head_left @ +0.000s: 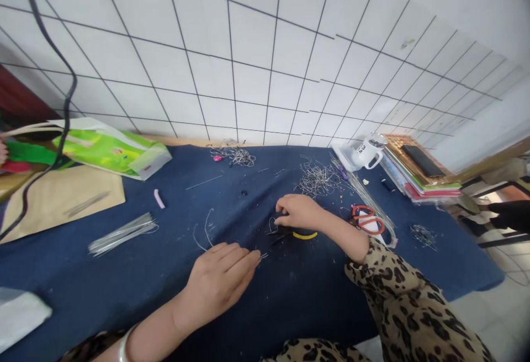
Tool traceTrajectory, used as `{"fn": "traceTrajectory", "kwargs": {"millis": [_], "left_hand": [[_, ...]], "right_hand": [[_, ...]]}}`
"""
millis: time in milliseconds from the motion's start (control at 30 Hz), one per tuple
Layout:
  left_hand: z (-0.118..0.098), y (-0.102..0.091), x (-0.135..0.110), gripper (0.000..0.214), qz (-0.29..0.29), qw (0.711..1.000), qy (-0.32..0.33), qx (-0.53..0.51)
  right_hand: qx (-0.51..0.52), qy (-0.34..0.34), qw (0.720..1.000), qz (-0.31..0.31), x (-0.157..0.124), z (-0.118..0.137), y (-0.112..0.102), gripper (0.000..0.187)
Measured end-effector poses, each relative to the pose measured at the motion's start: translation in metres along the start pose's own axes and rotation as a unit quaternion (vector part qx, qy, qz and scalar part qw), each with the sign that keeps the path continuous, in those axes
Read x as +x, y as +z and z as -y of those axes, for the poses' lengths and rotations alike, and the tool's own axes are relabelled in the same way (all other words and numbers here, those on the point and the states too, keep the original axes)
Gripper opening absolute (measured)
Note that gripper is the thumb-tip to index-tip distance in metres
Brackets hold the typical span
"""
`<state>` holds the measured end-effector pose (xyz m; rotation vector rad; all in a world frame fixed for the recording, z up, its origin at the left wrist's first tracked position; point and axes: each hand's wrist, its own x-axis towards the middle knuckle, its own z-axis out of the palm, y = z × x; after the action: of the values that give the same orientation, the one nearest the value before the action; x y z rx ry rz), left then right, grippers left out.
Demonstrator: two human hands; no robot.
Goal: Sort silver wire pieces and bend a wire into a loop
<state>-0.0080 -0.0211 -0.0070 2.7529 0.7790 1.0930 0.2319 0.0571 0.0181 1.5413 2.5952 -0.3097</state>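
My left hand (pixel 223 276) is closed on thin silvery wires (pixel 209 228). Two curved lengths stick out above its knuckles, and short ends show past the fingertips. My right hand (pixel 300 212) is bent over the cloth, a gap showing between its thumb and forefinger. Beside that thumb lies a small loop of thin wire (pixel 271 223); whether the two touch I cannot tell. Just below this hand is a dark tool with a yellow handle (pixel 305 235), partly hidden, probably pliers. A tangle of wire pieces (pixel 317 179) spreads behind my right hand.
Dark blue cloth (pixel 165 290) covers the table. To the left lie a wire bundle (pixel 122 235), a pink tube (pixel 159 198) and a green bag (pixel 111 149). Orange-handled scissors (pixel 375 223), long wires (pixel 375 205), a white mug (pixel 367 153) and stacked books (pixel 418 182) occupy the right.
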Motion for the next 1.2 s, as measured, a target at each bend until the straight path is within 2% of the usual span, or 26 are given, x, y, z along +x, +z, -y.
{"fn": "traceTrajectory", "kwargs": {"millis": [133,267,433,533,667,733,800,867,933,967,1000,1100,1200], "left_hand": [[0.000,-0.001,0.000,0.021,-0.005,1.000,0.000,0.003],[0.000,-0.001,0.000,0.020,0.000,1.000,0.000,0.006],[0.001,0.001,-0.001,0.021,0.000,1.000,0.001,-0.003],[0.001,0.001,-0.001,0.023,0.001,1.000,0.000,-0.005],[0.001,0.000,-0.001,0.022,-0.004,1.000,0.002,0.000],[0.001,0.000,-0.001,0.021,-0.006,1.000,0.003,0.002],[0.002,-0.001,-0.001,0.021,-0.003,1.000,0.004,0.000],[0.002,0.000,-0.001,0.021,0.004,1.000,0.004,-0.002],[0.002,0.000,-0.001,0.022,0.005,1.000,0.003,-0.002],[0.001,0.000,-0.001,0.022,0.004,1.000,0.002,-0.001],[0.001,0.000,-0.001,0.022,0.002,1.000,0.002,-0.001],[-0.001,0.000,-0.001,0.021,0.000,1.000,0.003,-0.001],[-0.002,0.000,-0.001,0.021,0.003,1.000,0.006,0.004]], "right_hand": [[0.042,-0.035,0.999,-0.004,0.010,0.010,0.015,0.037],[0.077,-0.042,0.996,0.016,0.013,0.012,0.020,0.025],[0.137,-0.028,0.989,0.041,0.010,0.011,0.013,0.013],[0.133,0.002,0.991,0.030,0.007,-0.006,0.001,0.011],[0.084,0.092,0.992,-0.025,-0.001,-0.043,-0.020,0.015],[0.046,0.148,0.986,-0.060,-0.009,-0.054,-0.027,0.028],[0.017,0.179,0.980,-0.083,-0.020,-0.053,-0.027,0.037],[0.007,0.147,0.986,-0.073,-0.032,-0.041,-0.022,0.041],[0.001,0.010,1.000,-0.026,-0.044,-0.023,-0.013,0.049],[-0.001,-0.042,0.999,-0.009,-0.049,-0.015,-0.009,0.055],[-0.010,-0.062,0.998,-0.009,-0.054,-0.007,-0.004,0.058],[-0.037,-0.044,0.998,-0.028,-0.062,0.007,0.005,0.050],[-0.065,-0.018,0.997,-0.028,-0.065,0.012,0.011,0.037]]}}
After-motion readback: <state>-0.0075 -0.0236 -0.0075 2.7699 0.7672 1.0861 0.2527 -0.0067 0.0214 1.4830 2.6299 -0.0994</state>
